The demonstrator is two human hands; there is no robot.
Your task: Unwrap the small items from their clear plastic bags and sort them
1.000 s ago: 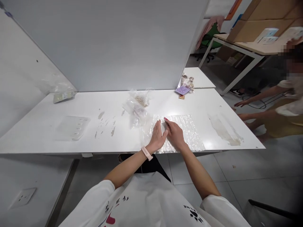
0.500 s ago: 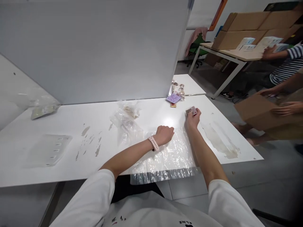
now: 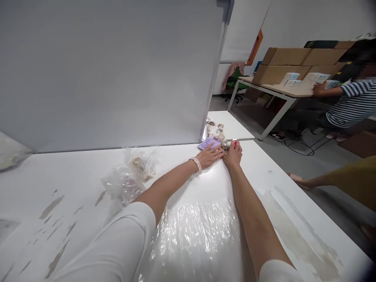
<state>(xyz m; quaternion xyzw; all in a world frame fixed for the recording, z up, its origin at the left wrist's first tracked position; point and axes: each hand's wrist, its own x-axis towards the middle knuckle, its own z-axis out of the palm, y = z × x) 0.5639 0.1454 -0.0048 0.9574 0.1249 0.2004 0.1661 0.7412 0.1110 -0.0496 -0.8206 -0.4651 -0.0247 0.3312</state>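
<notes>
Purple and flat, a small packet [image 3: 206, 143] lies at the far edge of the white table [image 3: 257, 166], short of its far right corner and close to where the grey panel [image 3: 117, 78] ends. As far as it shows, its longer side runs slantwise, the left end angled toward the near edge and the right end toward the far edge; part is under the left hand [image 3: 210, 156], so I can't be sure of its full outline. That hand's fingers are stretched out flat across the packet's near side, unclenched. Right beside it, the right hand [image 3: 233, 156] has bent fingers against a small clear-wrapped bundle [image 3: 225, 145]; from here I can't tell whether they grip it. Something red shows at those fingertips, too small to make out.

Under the two forearms, clear plastic sheeting [image 3: 194, 235] lies spread, its far side nearly parallel with the table's far edge. Crumpled clear bags [image 3: 126, 184] sit farther left. Across the room, someone in a striped top [image 3: 352, 105] works at another table [image 3: 276, 89].
</notes>
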